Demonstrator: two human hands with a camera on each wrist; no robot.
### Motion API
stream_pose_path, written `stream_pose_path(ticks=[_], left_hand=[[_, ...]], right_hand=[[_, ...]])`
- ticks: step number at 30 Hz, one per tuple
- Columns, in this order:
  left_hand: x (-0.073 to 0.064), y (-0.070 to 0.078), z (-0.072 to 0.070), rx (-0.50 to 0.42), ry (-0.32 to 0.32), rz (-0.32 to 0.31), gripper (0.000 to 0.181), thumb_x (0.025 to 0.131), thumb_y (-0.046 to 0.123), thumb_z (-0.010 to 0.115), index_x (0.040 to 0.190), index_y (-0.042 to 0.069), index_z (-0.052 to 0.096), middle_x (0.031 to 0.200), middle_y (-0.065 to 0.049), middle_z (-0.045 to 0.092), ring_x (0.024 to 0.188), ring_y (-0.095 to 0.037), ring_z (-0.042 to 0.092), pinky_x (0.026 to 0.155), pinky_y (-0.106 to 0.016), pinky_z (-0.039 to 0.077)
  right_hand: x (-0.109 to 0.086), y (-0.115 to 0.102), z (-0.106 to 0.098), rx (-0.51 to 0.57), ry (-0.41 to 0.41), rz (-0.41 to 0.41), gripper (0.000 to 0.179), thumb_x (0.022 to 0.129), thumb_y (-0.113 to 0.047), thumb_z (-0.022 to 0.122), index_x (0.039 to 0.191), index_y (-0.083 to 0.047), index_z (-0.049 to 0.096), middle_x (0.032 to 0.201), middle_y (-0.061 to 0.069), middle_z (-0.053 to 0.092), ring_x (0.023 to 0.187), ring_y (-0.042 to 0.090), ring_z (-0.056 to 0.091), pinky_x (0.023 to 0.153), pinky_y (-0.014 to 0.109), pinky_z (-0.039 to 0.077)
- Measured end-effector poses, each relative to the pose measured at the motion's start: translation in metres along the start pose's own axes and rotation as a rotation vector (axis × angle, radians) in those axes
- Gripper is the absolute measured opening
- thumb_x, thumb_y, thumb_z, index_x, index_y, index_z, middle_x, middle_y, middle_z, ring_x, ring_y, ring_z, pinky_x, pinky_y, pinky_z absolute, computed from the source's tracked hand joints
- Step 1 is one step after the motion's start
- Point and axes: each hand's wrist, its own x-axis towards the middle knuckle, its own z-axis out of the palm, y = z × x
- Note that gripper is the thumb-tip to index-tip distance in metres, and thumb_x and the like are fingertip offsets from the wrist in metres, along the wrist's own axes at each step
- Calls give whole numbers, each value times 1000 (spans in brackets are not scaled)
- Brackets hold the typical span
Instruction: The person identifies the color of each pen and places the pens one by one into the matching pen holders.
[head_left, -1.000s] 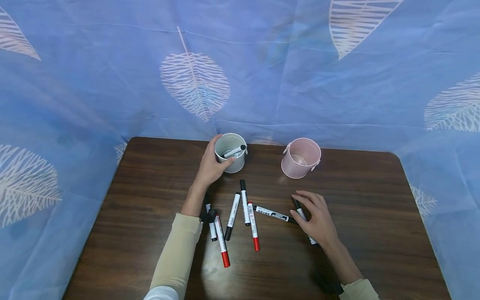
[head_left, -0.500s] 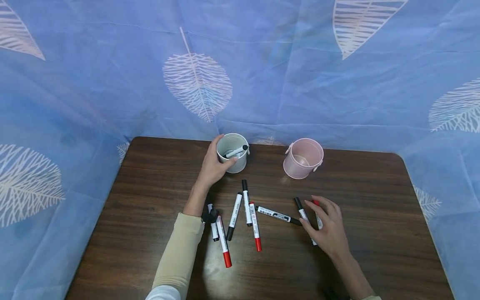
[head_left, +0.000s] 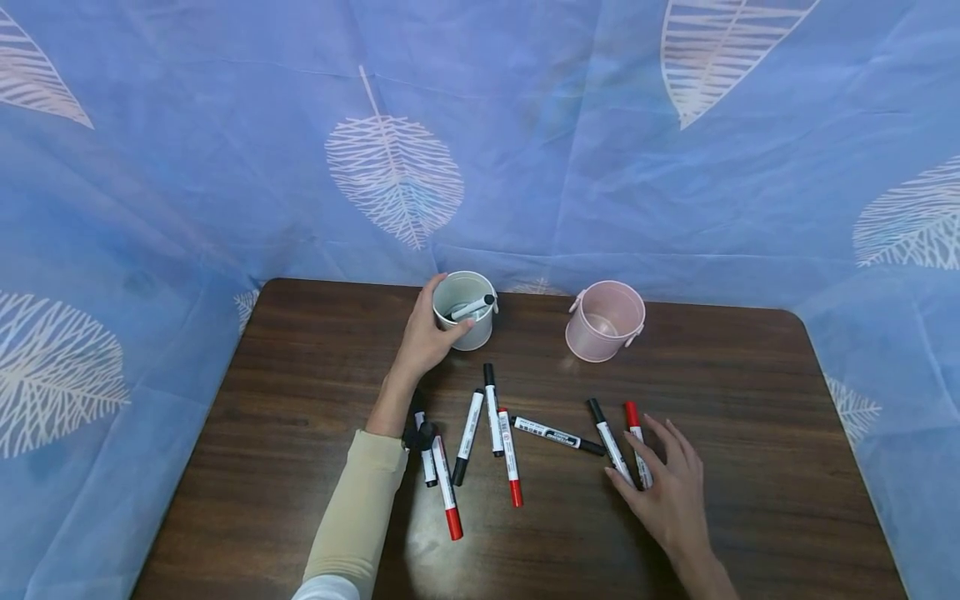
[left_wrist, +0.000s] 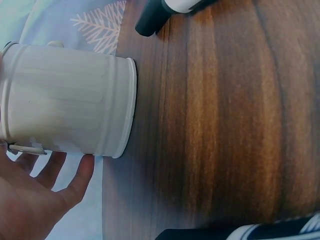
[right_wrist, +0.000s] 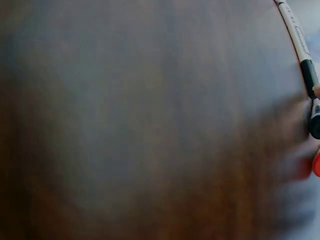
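Observation:
My left hand (head_left: 426,335) grips the pale grey-green pail (head_left: 480,335) at the back of the table, thumb at its front rim and fingers round its far side. In the left wrist view the pail (left_wrist: 65,100) shows its ribbed wall, with fingers along it. A black-capped marker (head_left: 472,307) leans inside. On the right, my right hand (head_left: 671,492) hovers with fingers spread, close over the lower end of a red-capped marker (head_left: 635,429). Left of that lies a black-capped marker (head_left: 609,437). Only a fingertip of the right hand enters the right wrist view, beside a marker (right_wrist: 299,42).
A pink pail (head_left: 592,337) stands at the back, right of centre. Several markers lie mid-table, among them a slanted black-capped one (head_left: 547,430) and two red-capped ones (head_left: 508,454). A leaf-print blue cloth (head_left: 525,167) hangs behind the brown table (head_left: 300,375).
My right hand has moved right and nearer the front, off the black-capped marker, uncovering it and the red-capped one. The left hand keeps its grip on the pale pail.

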Motion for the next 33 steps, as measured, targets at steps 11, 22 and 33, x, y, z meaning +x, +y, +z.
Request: stream_pose_path(ticks=[11, 22, 33], left_hand=[[-2, -2, 1, -1, 5, -12, 86, 86, 33, 78, 155, 25, 28, 150, -8, 39, 130, -29, 46, 103, -53, 39], [-3, 0, 1, 19, 2, -18, 86, 87, 34, 78, 156, 24, 27, 151, -10, 38, 131, -32, 45, 103, -54, 38], [-2, 0, 3, 11, -2, 2, 86, 88, 34, 77, 156, 25, 25, 152, -9, 36, 133, -30, 44, 105, -54, 37]], right_hand=[[-6, -1, 11, 52, 71, 61, 30, 65, -13, 92, 92, -6, 79, 136, 16, 57, 136, 44, 39, 109, 65, 25], [-1, -10, 9, 260, 205, 170, 22, 71, 1, 87, 91, -3, 79, 123, 14, 63, 128, 45, 47, 110, 61, 26], [0, -9, 8, 323, 236, 211, 23, 73, 3, 86, 93, -3, 78, 124, 11, 63, 130, 41, 46, 107, 59, 31]])
